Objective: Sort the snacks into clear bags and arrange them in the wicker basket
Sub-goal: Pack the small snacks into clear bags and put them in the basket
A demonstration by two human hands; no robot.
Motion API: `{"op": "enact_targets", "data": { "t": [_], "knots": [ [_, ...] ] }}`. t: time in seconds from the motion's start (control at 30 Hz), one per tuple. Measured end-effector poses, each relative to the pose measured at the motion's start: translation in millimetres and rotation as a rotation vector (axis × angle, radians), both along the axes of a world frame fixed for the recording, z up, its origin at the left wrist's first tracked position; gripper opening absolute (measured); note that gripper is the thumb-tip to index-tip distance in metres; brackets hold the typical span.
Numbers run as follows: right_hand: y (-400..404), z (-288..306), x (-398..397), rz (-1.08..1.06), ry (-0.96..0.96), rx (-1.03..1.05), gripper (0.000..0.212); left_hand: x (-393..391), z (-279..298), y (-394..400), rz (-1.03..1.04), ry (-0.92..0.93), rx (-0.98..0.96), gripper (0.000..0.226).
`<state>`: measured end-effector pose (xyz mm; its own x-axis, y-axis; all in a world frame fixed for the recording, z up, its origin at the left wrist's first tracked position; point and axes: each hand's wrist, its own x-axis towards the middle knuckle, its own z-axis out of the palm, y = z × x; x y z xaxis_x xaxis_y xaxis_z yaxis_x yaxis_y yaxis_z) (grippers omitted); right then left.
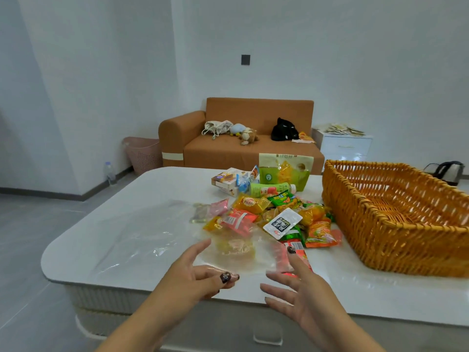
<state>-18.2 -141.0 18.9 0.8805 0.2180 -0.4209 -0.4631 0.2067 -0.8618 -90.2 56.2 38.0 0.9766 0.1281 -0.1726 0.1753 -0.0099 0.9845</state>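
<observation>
At twelve o'clock from my view I see an orange sofa (243, 146) against a white wall. On its seat lie a cloth drawstring bag (217, 127), two plush toys (245, 133) and a black bag (284, 130). At ten o'clock stand a pink laundry basket (143, 154) and a clear water bottle (110, 173) on the grey floor. At two o'clock is a white drawer cabinet (345, 146), with a kettle (446, 171) further right. A dark wall switch (245, 59) sits high above.

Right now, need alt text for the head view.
Two open hands, left hand and right hand, reach over a white table toward a snack pile and clear bags. An empty wicker basket sits right; an orange sofa stands behind.
</observation>
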Motion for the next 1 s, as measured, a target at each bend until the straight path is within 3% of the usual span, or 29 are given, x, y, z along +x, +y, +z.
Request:
{"op": "enact_targets", "data": {
  "t": [0.1,0.17,0.23,0.33,0.43,0.47,0.53,0.6,0.77,1.0],
  "knots": [
    [-17,4,-4,-0.096,-0.024,0.113,0.020,-5,2,-12,-0.175,0.080,0.050,0.111],
    [-23,5,-3,-0.132,-0.028,0.066,0.027,-2,1,-15,-0.241,0.161,0.050,0.133],
    [-26,9,-2,-0.120,-0.030,0.056,0.037,-1,-6,-19,-0.165,0.212,-0.011,0.135],
    [-40,15,-2,-0.032,-0.062,0.111,0.040,7,-13,-22,0.089,0.195,-0.232,0.113],
    [-59,22,-6,0.125,-0.122,0.071,0.040,15,-13,-17,0.233,0.123,-0.397,0.116],
    [-65,24,-9,0.195,-0.135,0.031,0.038,16,-13,-14,0.273,0.098,-0.407,0.109],
    [-76,26,-14,0.266,-0.125,-0.041,0.032,16,-11,-10,0.326,0.041,-0.356,0.067],
    [-85,23,-14,0.202,-0.106,-0.119,0.027,16,-9,-10,0.310,0.008,-0.240,0.038],
    [-88,15,-11,-0.077,-0.296,-0.414,0.035,12,-3,-18,0.215,-0.017,-0.138,0.023],
    [-83,25,-17,-0.091,-0.458,-0.290,0.054,5,-2,-27,-0.051,0.081,-0.062,0.022]
  ]
}}
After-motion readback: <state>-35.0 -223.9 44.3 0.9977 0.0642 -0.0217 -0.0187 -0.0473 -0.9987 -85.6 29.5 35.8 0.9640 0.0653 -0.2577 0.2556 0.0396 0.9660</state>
